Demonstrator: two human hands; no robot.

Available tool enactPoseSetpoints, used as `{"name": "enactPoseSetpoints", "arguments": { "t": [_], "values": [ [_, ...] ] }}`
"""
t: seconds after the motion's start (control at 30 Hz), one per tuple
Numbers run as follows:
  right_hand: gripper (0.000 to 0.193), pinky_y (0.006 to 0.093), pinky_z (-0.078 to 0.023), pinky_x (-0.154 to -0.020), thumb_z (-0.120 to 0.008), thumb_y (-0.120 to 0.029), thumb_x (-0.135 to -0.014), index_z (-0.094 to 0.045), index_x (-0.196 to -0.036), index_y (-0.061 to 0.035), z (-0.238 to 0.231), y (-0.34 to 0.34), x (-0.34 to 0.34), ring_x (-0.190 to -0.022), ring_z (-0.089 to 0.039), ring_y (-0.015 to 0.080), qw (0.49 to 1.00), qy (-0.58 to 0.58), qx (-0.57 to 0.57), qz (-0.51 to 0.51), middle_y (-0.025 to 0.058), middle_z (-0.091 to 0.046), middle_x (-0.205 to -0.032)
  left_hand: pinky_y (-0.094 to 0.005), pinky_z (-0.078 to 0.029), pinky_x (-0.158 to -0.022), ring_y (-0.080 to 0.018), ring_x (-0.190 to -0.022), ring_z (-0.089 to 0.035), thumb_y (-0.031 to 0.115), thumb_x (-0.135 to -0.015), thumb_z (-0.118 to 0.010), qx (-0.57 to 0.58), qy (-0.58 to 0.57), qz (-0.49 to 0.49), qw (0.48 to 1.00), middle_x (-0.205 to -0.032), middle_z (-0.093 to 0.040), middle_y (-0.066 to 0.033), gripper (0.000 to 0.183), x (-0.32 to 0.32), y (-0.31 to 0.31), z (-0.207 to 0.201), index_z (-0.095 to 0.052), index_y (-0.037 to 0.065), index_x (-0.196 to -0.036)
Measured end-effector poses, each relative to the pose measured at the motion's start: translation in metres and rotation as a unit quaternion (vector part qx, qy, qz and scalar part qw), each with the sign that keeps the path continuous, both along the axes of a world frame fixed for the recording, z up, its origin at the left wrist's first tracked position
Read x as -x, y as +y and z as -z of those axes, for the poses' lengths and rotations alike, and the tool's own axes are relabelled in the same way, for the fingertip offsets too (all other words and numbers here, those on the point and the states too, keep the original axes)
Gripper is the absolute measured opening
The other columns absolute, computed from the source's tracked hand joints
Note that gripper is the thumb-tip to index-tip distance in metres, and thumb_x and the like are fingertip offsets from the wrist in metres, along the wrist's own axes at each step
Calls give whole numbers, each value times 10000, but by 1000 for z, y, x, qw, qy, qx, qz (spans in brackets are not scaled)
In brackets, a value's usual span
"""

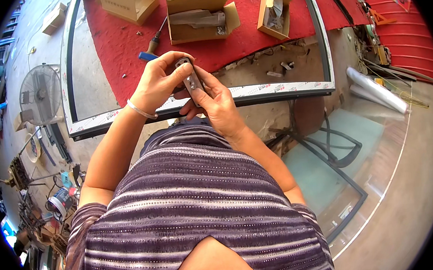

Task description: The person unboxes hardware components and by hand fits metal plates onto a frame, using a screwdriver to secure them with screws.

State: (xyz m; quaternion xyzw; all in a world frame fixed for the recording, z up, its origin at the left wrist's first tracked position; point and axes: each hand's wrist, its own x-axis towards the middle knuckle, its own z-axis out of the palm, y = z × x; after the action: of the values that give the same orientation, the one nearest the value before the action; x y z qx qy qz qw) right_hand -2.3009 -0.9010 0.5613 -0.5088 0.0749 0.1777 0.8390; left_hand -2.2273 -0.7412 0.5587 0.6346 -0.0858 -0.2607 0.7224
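Both of my hands are closed on a small, narrow metal fitting (192,82) with a silver face and dark sides, held up in front of my body. My left hand (155,84) grips its upper end, the thumb lying on the face near a hole. Lower down, my right hand (221,109) holds the other end, its thumb pressed on the silver face. Parts of the fitting are hidden by my fingers. Just beyond my hands lies a large window frame (273,89) with printed protective film. A screwdriver with a blue-ended handle (148,56) rests on the red cloth (121,66).
Three open cardboard boxes stand on the red cloth: one at left (127,8), one in the middle (202,35) with wrapped contents, one at right (264,29). A fan (40,94) is at left. A chair (335,151) and glass sheet (300,179) are at right.
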Motion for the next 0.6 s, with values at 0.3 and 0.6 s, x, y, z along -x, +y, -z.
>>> {"name": "enactPoseSetpoints", "arguments": {
  "t": [0.3,0.6],
  "values": [
    [471,264,-428,-641,-496,-121,-967,-308,-1399,-114,9,-3,3,-734,-522,137,993,42,-103,50,89,-582,-985,-240,-497,-784,-89,-892,-551,112,-935,-590,-132,-234,-97,958,-1002,-578,-30,278,6,0,11,-565,9,-1191],
    [355,304,-472,-711,-326,-241,-1043,-345,-1374,-114,12,-2,3,-809,-553,166,984,4,-172,49,75,-554,-1099,-291,-572,-715,-183,-813,-654,10,-707,-775,-163,-387,-81,904,-933,-607,-73,349,23,-11,-4,-653,20,-1033]
  ]
}}
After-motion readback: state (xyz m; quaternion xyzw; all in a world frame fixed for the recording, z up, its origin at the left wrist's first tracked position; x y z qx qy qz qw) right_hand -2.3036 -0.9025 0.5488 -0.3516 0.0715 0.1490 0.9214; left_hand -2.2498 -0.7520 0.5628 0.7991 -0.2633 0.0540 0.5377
